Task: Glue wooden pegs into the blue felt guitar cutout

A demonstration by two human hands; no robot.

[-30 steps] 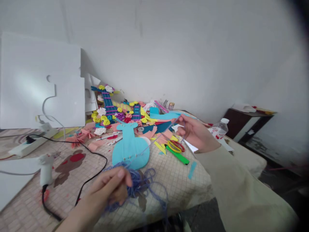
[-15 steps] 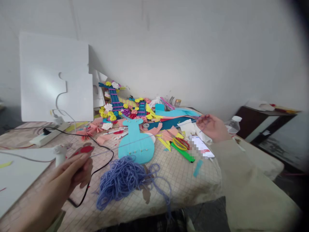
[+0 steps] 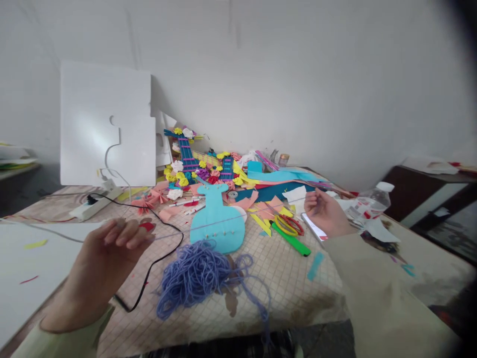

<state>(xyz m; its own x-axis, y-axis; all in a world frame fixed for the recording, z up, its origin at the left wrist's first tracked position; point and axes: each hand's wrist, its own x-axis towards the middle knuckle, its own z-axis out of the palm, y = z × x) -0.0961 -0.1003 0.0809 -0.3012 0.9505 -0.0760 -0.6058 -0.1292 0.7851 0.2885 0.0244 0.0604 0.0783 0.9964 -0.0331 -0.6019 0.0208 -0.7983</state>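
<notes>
A strand of purple yarn (image 3: 219,221) runs taut across the table between my two hands. At the left, my left hand (image 3: 117,246) is closed with fingers curled around one end. My right hand (image 3: 325,211) pinches the strand on the other side, near the phone. Below the strand lies a light-blue vase-shaped cutout (image 3: 213,219) with a row of small pegs near its bottom and top. A loose heap of purple yarn (image 3: 194,278) rests in front of it, overlapping its lower edge, with strands hanging off the table's front edge.
Yellow-and-red-handled scissors (image 3: 288,225) and a green cutter (image 3: 292,239) lie right of the cutout. A phone (image 3: 315,226) and a plastic bottle (image 3: 374,199) are farther right. A black cable (image 3: 158,261) loops from a power strip (image 3: 95,204). Paper flowers and scraps crowd the back.
My left hand has turned and its fingers have curled upward. The strand stays stretched above the cutout. The view has swung slightly, shifting everything rightward.
</notes>
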